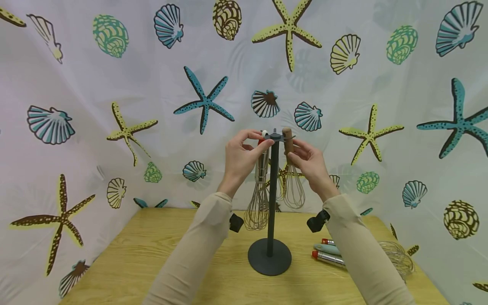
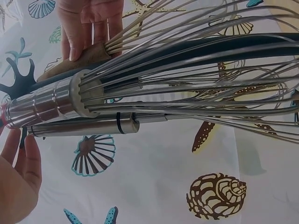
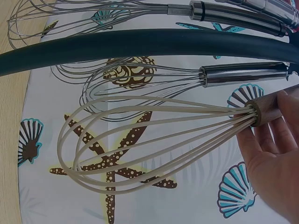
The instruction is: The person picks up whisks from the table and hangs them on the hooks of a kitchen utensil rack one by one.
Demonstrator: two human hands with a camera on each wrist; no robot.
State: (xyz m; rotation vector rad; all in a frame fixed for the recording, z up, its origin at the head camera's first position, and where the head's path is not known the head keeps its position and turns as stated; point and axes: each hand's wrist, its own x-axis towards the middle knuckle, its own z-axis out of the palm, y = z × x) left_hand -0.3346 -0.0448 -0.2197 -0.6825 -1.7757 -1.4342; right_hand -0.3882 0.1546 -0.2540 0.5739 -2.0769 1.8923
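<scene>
A dark whisk stand [image 1: 269,257] with a round base and hooked top stands upright. My left hand [image 1: 242,154] pinches at the stand's top with thumb and index finger, beside a metal whisk [image 1: 261,167] with a red-and-white handle end, which hangs there. My right hand [image 1: 310,165] grips the wooden handle of a whisk [image 1: 288,146], its top against a hook on the right side and its loops [image 3: 117,144] pointing down. Two slimmer steel whisks, one with a black-banded handle [image 2: 84,126] and one with a plain handle [image 3: 245,74], hang around the pole.
Several whisks lie at the table's right, partly behind my right sleeve: one with a light blue handle [image 1: 327,249] and a silver one with a red end [image 1: 329,258]. A curtain [image 1: 152,76] printed with shells and starfish surrounds the wooden table [image 1: 152,254].
</scene>
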